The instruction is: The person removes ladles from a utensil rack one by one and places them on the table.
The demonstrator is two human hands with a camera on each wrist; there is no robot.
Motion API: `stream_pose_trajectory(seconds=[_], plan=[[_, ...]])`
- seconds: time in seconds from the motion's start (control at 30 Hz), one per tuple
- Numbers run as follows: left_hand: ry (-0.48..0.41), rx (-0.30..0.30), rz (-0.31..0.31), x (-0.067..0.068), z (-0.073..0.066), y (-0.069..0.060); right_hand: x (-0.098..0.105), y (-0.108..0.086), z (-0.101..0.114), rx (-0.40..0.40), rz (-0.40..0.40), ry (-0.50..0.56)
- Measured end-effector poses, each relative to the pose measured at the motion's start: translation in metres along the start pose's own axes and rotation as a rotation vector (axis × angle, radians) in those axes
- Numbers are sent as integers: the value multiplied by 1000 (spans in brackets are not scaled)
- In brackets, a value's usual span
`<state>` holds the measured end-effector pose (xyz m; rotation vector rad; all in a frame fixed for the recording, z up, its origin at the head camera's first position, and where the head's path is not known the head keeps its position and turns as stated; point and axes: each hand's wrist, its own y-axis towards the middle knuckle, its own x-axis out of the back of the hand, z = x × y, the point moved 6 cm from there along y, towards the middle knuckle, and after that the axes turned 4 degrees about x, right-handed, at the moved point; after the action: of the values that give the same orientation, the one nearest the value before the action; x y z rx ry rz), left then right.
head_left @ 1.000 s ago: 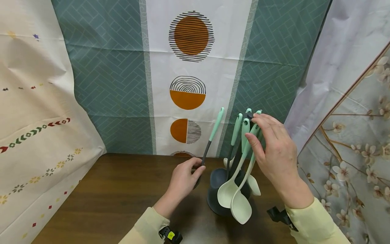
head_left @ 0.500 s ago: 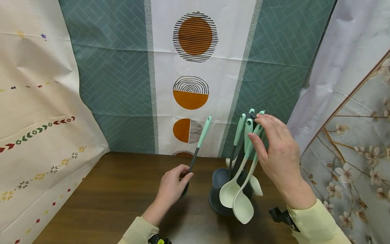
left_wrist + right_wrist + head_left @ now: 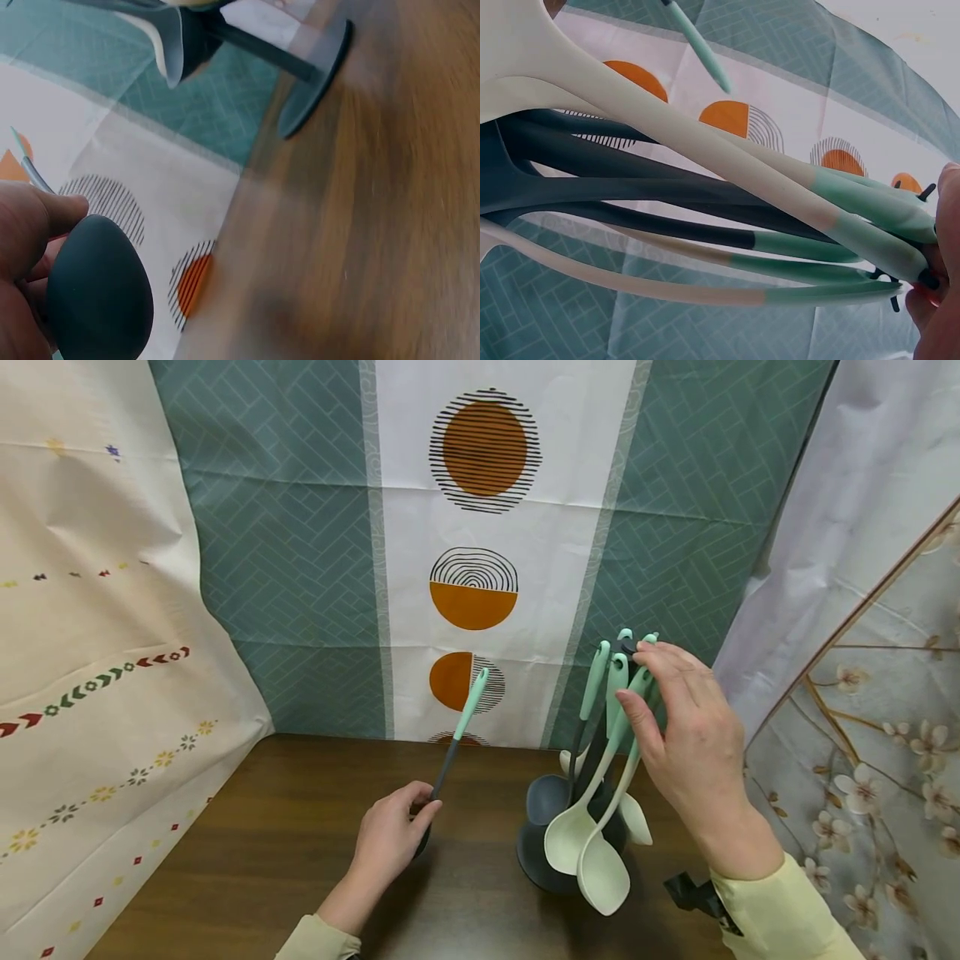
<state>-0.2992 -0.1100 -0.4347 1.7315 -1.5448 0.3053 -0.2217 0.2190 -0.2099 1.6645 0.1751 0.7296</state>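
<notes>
My left hand (image 3: pixel 390 835) grips a dark grey spoon with a mint handle (image 3: pixel 471 702) by its lower shaft. The handle points up and tilts right. In the left wrist view, the spoon's dark oval head (image 3: pixel 101 292) shows its rounded back below the fingers. My right hand (image 3: pixel 693 752) holds the top of a dark utensil stand (image 3: pixel 543 870), its thumb beside the mint handles. From the stand hang several utensils, among them two cream ones, a ladle (image 3: pixel 567 839) and a spoon (image 3: pixel 603 877), and a dark-headed one (image 3: pixel 547 799). The right fingertips are partly hidden behind the handles.
The stand's round base rests on a brown wooden table (image 3: pixel 247 852). A green and white patterned cloth (image 3: pixel 285 568) hangs behind the table. Cream cloth (image 3: pixel 90 693) borders the left side, and a floral curtain (image 3: pixel 855 760) the right.
My left hand has carried the dark spoon leftward and a little down, away from the stand. The right hand stays at the stand's top; the head view has shifted slightly.
</notes>
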Motion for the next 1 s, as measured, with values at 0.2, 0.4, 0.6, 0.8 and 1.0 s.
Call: stream_pose_trajectory(seconds=[0.2, 0.4, 0.6, 0.8, 1.0], plan=[[65, 29, -35, 13, 19, -4, -1, -1, -1, -1, 2, 4], [132, 31, -67, 29, 37, -6, 0, -1, -2, -5, -2, 6], [187, 59, -70, 44, 59, -6, 0, -2, -3, -7, -5, -1], [242, 106, -55, 59, 82, -11, -1, -2, -3, 1, -6, 5], [266, 140, -35, 71, 99, -14, -1, -2, -2, 4, -12, 12]])
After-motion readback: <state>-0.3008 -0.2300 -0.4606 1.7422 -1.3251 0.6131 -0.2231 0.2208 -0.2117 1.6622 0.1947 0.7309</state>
